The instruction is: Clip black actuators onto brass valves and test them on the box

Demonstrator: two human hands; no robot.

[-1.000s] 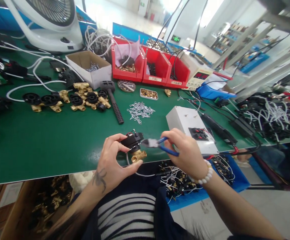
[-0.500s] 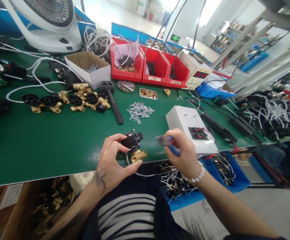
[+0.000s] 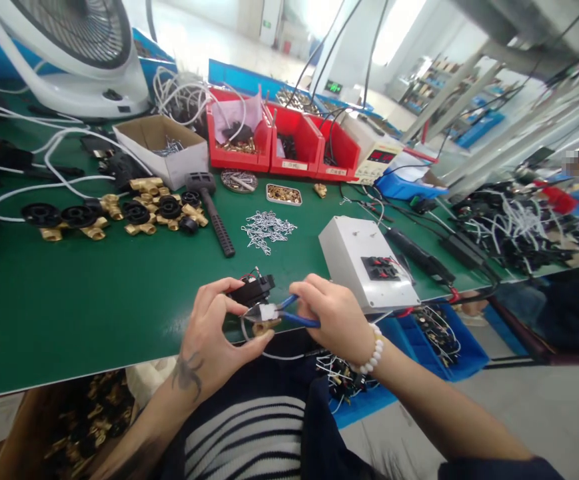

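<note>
Pliers (image 3: 274,311) gripped in right hand (image 3: 332,317) meet valve (image 3: 255,300) pinched by left hand (image 3: 212,333).

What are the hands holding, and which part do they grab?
The left hand pinches a black-and-brass valve, fingers on its black top and thumb under its brass base. The right hand grips pliers by their blue handles.

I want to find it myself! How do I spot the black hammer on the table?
On the green table, look just in front of the cardboard box. The hammer lies flat between the brass parts and the silver clips. Unlike them, it is long and black, with a ribbed handle.
</note>
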